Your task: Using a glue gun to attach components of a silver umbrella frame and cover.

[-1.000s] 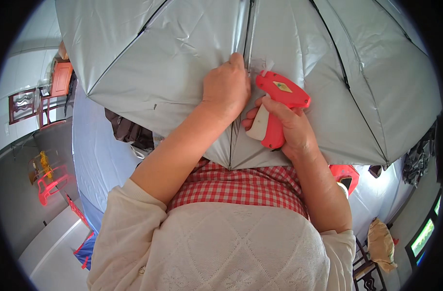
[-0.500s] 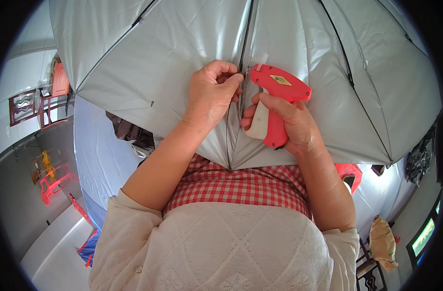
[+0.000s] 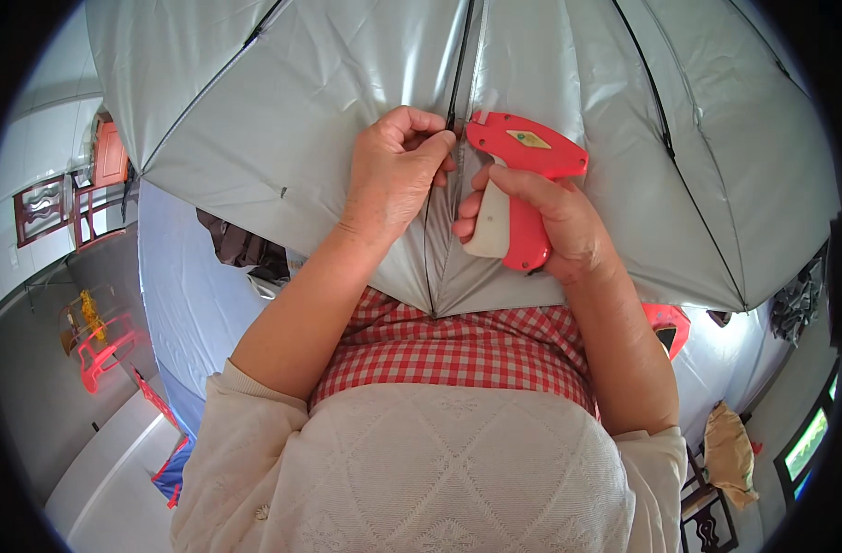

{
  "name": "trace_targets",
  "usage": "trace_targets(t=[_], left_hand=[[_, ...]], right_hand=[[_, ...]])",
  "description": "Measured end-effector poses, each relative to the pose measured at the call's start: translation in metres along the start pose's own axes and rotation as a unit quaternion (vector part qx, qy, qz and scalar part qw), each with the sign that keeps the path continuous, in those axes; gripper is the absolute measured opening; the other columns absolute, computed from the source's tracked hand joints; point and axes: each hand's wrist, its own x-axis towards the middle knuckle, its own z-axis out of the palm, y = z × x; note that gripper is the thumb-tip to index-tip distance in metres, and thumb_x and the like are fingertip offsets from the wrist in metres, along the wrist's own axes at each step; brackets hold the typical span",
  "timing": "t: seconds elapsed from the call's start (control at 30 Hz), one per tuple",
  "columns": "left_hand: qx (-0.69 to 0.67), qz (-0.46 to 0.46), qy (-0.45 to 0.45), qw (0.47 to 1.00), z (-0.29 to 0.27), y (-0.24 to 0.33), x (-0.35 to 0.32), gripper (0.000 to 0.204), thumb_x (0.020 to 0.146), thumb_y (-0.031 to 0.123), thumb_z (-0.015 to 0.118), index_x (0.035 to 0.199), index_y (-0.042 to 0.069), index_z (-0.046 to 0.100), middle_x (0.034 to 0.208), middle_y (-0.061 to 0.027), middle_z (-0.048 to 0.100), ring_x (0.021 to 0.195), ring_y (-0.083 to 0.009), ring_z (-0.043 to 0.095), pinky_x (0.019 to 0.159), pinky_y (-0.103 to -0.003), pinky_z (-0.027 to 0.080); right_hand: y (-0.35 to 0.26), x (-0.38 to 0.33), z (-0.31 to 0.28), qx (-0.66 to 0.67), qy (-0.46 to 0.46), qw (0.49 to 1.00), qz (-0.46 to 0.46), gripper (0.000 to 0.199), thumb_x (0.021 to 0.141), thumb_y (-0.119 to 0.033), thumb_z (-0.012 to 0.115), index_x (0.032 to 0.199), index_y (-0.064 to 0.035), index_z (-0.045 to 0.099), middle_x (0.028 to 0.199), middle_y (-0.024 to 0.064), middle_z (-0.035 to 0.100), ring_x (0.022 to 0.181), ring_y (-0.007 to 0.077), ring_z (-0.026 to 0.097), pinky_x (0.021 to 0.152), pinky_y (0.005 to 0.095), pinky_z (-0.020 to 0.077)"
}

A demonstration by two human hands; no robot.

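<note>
At twelve o'clock, my left hand [image 3: 398, 175] pinches the silver umbrella canopy [image 3: 282, 101] seam beside a black rib [image 3: 459, 64]; right hand [image 3: 554, 226] grips the red tagging gun [image 3: 518, 180]. Its needle could jab my pinching fingers.

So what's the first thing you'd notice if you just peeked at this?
The bright red plastic tagging gun in the middle, gripped by the right hand. Its tip meets a seam of the big silvery-grey fabric umbrella canopy filling the top, where the left hand pinches the cloth beside a black rib. Lower down sits a red-and-white checked apron.
</note>
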Motion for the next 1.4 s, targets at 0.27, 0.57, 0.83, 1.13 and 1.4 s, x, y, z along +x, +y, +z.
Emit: trace_targets(t=[0.27, 0.57, 0.83, 1.13, 1.4], left_hand=[[0.010, 0.021, -0.014, 1.000, 0.000, -0.004, 0.001, 0.009, 0.087, 0.004, 0.064, 0.090, -0.003, 0.061, 0.071, -0.0054, 0.062, 0.060, -0.0096, 0.058, 0.052, -0.024, 0.047], [0.127, 0.064, 0.008, 0.990, 0.003, 0.001, 0.003, 0.015, 0.082, 0.006, 0.063, 0.091, -0.006, 0.064, 0.072, -0.0107, 0.067, 0.059, -0.0147, 0.064, 0.056, -0.027, 0.051], [0.219, 0.083, 0.016, 0.972, -0.008, 0.025, 0.008, 0.020, 0.081, 0.012, 0.060, 0.091, -0.004, 0.067, 0.072, -0.0158, 0.069, 0.062, -0.0221, 0.067, 0.061, -0.032, 0.053], [0.616, 0.238, 0.081, 0.747, -0.130, 0.077, 0.077, 0.044, 0.074, 0.019, 0.074, 0.111, 0.001, 0.057, 0.110, -0.0209, 0.058, 0.103, -0.0347, 0.057, 0.088, -0.043, 0.047], [0.515, 0.306, 0.047, 0.799, -0.011, 0.051, 0.089, 0.036, 0.085, 0.014, 0.065, 0.116, 0.003, 0.049, 0.098, -0.0232, 0.062, 0.089, -0.0428, 0.060, 0.075, -0.049, 0.049]], right_hand=[[0.000, -0.002, -0.005, 0.012, -0.035, 0.999, 0.000, 0.024, 0.089, -0.018, 0.060, 0.100, 0.0031, 0.060, 0.085, 0.0187, 0.068, 0.075, 0.0317, 0.070, 0.068, 0.0411, 0.0589], [-0.003, 0.009, 0.004, -0.143, -0.001, 0.989, -0.019, 0.025, 0.090, -0.023, 0.063, 0.095, 0.0009, 0.060, 0.077, 0.0123, 0.065, 0.064, 0.0256, 0.066, 0.059, 0.0373, 0.0556], [-0.061, -0.027, -0.029, -0.121, -0.002, 0.988, -0.098, 0.036, 0.095, -0.029, 0.055, 0.111, 0.0035, 0.058, 0.115, 0.0199, 0.062, 0.110, 0.0341, 0.061, 0.088, 0.0451, 0.0540], [-0.118, -0.045, -0.059, -0.231, 0.090, 0.952, -0.181, 0.029, 0.093, -0.025, 0.060, 0.104, 0.0017, 0.063, 0.105, 0.0141, 0.065, 0.099, 0.0241, 0.064, 0.081, 0.0374, 0.0553], [-0.048, 0.011, -0.024, -0.117, 0.083, 0.979, -0.144, 0.026, 0.090, -0.025, 0.065, 0.101, -0.0010, 0.064, 0.100, 0.0127, 0.066, 0.092, 0.0231, 0.065, 0.080, 0.0376, 0.0541]])
